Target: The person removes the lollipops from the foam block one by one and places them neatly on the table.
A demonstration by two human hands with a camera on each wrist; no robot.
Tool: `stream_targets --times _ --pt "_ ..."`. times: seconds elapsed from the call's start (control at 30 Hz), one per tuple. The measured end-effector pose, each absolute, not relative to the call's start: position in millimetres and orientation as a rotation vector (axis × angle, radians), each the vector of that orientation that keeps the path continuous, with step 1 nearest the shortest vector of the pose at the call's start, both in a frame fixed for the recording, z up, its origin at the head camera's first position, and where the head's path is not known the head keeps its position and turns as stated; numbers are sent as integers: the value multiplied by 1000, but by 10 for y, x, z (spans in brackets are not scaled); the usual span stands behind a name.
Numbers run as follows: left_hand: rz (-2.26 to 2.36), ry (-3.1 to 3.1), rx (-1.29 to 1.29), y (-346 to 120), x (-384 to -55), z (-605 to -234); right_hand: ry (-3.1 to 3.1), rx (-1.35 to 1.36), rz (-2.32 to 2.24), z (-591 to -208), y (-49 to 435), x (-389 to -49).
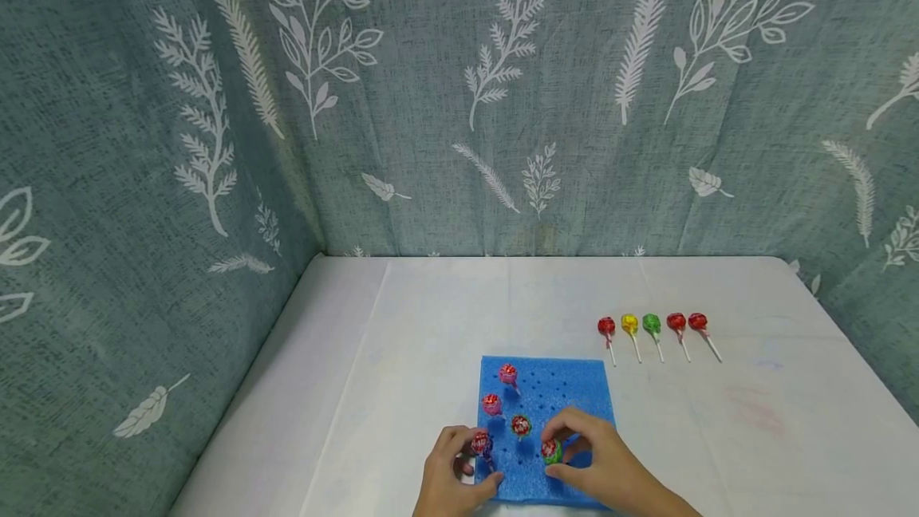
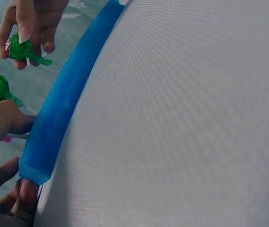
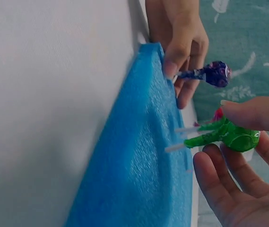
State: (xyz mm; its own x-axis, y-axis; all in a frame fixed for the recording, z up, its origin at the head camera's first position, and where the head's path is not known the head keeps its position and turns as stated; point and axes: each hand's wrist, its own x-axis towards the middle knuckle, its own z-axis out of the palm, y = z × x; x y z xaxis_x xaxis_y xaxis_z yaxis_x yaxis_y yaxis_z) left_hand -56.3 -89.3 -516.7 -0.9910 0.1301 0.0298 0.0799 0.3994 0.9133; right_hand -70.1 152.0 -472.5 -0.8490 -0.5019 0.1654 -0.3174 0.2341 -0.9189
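My right hand [image 1: 599, 457] pinches a green-wrapped lollipop [image 1: 551, 451] by its head between thumb and fingertips, above the blue foam board [image 1: 574, 385]. In the right wrist view its white stick points at the board's surface, tip close over it. At the board's near left corner, my left hand [image 1: 455, 473] grips the foam, thumb on top and fingers along the side. Beside that thumb a purple lollipop [image 3: 217, 74] stands upright in the board. Another green-and-red lollipop [image 1: 520, 425] stands between the hands, with two pink lollipops [image 1: 491, 404] farther back on the left.
Small holes dot the board's top. To the right at the back, a row of several lollipops lies on the white table [image 1: 402, 373]: red [image 1: 606, 326], yellow [image 1: 629, 323], green [image 1: 652, 323] and more red ones [image 1: 698, 321]. A leaf-patterned curtain [image 1: 431, 102] encloses the table.
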Motion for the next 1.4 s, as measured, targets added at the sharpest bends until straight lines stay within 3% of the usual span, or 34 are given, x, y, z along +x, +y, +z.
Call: stream_targets --times 0.37,1.17,1.4 --pt "1702 2582 200 -901 -569 -5185 2344 -659 -1713 -4726 1474 -688" --pt "1711 2592 213 -905 -566 -5202 2528 -734 -1851 -4428 1626 -735" --pt "1708 2575 206 -905 -566 -5194 2583 -619 -1845 -4409 1695 -758"
